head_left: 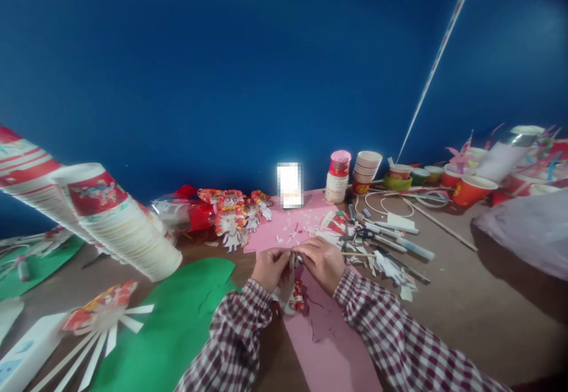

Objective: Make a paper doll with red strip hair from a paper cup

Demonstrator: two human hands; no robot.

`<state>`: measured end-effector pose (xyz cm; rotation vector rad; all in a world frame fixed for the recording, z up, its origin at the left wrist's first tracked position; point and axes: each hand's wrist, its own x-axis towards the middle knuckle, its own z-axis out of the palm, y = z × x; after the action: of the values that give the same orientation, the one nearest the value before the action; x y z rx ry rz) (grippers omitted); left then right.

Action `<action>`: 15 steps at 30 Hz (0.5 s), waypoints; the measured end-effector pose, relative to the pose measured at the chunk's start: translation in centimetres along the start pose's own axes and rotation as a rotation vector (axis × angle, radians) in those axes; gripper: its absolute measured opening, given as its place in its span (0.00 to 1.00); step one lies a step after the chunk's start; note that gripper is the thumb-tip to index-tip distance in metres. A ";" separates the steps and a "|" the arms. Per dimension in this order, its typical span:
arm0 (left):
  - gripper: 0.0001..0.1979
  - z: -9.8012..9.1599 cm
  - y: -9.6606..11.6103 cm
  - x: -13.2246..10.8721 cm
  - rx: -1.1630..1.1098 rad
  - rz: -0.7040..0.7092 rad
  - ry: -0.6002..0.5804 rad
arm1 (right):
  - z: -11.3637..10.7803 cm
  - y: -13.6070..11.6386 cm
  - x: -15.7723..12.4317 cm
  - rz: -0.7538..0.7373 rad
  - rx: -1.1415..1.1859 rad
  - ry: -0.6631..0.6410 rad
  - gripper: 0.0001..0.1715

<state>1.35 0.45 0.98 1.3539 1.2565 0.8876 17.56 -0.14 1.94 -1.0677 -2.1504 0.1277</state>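
A cut paper cup piece point(298, 296), white with a red printed patch, hangs below my fingers over the pink paper point(328, 333). My left hand point(270, 266) pinches one of its pale strips between thumb and fingertips. Right beside it, my right hand point(323, 262) is closed on the same piece, fingertips almost meeting those of the left. The strip ends are partly hidden by the fingers. White paper scraps point(288, 232) lie scattered just beyond both hands.
Leaning stacks of paper cups point(133, 232) rise at left, near green paper point(177, 309) and a cup cut into strips point(106, 315). Paper lion figures point(231, 220) lie behind. Pens point(390, 235) and scraps sit at right, with upright cup stacks point(338, 176) and a plastic bag point(523, 232).
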 end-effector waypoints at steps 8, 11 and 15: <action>0.16 0.2 0.4 -0.1 0.073 0.148 0.025 | -0.3 -0.3 0.1 0.026 -0.004 0.009 0.12; 0.16 0.3 0.3 -0.1 0.063 0.167 0.020 | -0.2 -0.2 0.1 0.045 -0.013 -0.002 0.11; 0.16 0.4 0.2 -0.1 0.064 0.153 0.014 | -0.2 -0.1 0.1 0.056 -0.030 0.000 0.10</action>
<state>1.76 0.30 1.11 1.5132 1.2126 0.9705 17.58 -0.19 2.16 -1.1461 -2.1292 0.1220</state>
